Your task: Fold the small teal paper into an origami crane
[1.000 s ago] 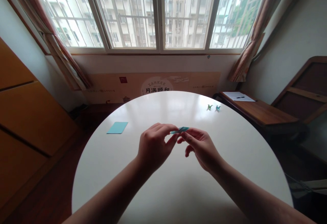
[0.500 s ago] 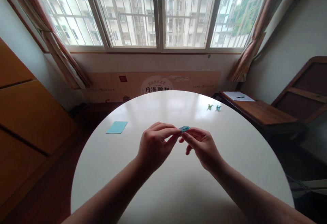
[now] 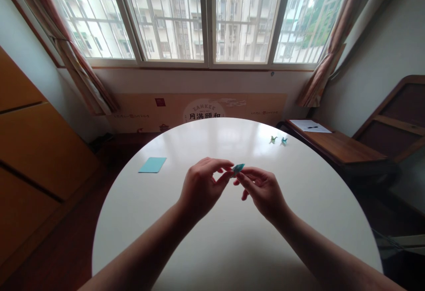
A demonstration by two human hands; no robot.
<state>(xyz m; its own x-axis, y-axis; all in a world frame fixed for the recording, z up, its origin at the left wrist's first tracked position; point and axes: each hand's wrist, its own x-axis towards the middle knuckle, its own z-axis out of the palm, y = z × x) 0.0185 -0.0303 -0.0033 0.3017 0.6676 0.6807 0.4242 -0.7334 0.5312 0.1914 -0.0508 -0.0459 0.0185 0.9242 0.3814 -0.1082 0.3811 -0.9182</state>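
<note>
Above the middle of the round white table (image 3: 299,202) both my hands pinch a small folded piece of teal paper (image 3: 238,167). My left hand (image 3: 201,188) grips it from the left between thumb and fingertips. My right hand (image 3: 262,190) holds its right end with thumb and forefinger, the other fingers curled beneath. Most of the paper is hidden by my fingers. A flat light-blue sheet (image 3: 152,165) lies on the table to the left. Two tiny folded paper figures (image 3: 277,139) stand at the far right of the table.
A wooden side table (image 3: 335,143) with a white sheet and a pen (image 3: 311,126) stands to the right, a wooden chair (image 3: 395,118) behind it. A printed cardboard panel (image 3: 199,112) leans under the window. A wooden cabinet (image 3: 33,149) fills the left.
The teal paper shows shorter between my fingertips than a second ago. My left thumb and fingers have shifted slightly upon it. Both hands stay in the same place.
</note>
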